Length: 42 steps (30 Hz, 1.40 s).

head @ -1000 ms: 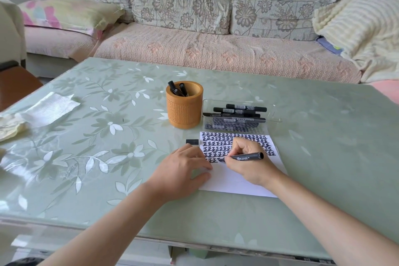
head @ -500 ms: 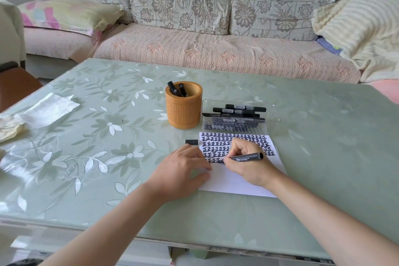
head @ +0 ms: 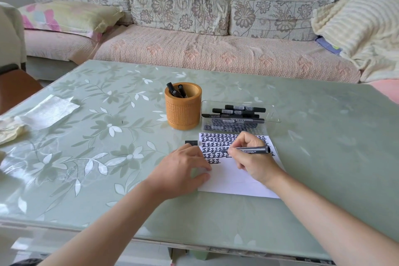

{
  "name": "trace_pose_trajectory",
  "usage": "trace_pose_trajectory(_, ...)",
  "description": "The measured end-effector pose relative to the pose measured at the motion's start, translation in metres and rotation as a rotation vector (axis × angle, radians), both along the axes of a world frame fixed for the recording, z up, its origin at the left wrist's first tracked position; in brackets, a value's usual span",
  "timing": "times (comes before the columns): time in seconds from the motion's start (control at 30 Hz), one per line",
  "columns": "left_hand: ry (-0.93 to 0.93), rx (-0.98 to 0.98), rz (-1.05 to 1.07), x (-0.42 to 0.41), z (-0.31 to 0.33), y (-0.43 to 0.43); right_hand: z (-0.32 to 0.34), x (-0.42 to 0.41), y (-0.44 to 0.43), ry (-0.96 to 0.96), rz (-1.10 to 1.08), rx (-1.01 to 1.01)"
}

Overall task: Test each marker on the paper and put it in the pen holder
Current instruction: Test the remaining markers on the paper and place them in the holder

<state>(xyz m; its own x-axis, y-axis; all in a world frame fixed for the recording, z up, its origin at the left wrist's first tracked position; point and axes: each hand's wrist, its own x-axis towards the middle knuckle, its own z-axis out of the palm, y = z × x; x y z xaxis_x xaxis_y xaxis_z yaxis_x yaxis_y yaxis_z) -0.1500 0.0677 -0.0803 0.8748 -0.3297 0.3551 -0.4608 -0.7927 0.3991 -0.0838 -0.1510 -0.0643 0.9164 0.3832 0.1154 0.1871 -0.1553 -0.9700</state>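
1. The right hand [head: 253,158] grips a black marker [head: 254,149] in a writing pinch at lower centre-right of the frame. The marker's tip is down on the paper [head: 233,181] among rows of black marks filling the sheet's upper half. Its barrel points right.
2. The left hand [head: 180,171] holds nothing. Its loosely bent fingers rest on the paper's left edge, pressing it to the counter [head: 323,157].
3. The orange pen holder [head: 183,112] stands upright at mid-frame, above and left of the paper, with two markers [head: 176,91] poking out.
4. A clear tray [head: 275,114] just right of the pen holder holds spare markers [head: 235,112] lying flat.
5. A small black cap [head: 191,142] lies just left of the paper's upper corner, near the left fingertips.
6. A white tissue [head: 49,110] lies at the left, and a sofa [head: 194,54] spans the top.
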Motion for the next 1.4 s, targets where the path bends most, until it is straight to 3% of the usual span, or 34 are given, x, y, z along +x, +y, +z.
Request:
trace_pose_trajectory(0.13, 0.027, -0.079, 0.013, 0.006, 0.007, 0.001, 0.010, 0.001, 0.002, -0.033, -0.011, -0.046)
trace_pose_trajectory(0.3, -0.094, -0.057, 0.241, 0.021, 0.014, 0.008, 0.024, 0.007, -0.002, -0.065, 0.096, -0.059)
trace_pose_trajectory(0.47, 0.077, 0.095, 0.408, 0.032, 0.011, 0.015, 0.035, 0.007, -0.002, 0.107, 0.217, -0.046)
trace_pose_trajectory(0.57, 0.119, 0.138, 0.406, 0.033, 0.009, 0.016, 0.037, 0.007, -0.001, 0.147, 0.210, -0.066)
trace_pose_trajectory(0.73, 0.089, -0.012, 0.412, 0.033, 0.015, 0.016, 0.031, 0.012, 0.000, -0.132, 0.078, -0.329)
trace_pose_trajectory(0.93, -0.006, -0.153, 0.344, 0.029, 0.024, 0.012, 0.029, 0.015, 0.003, -0.266, -0.106, -0.540)
trace_pose_trajectory(1.4, -0.022, -0.163, 0.230, 0.025, 0.026, 0.007, 0.027, 0.013, 0.012, -0.318, -0.048, -0.548)
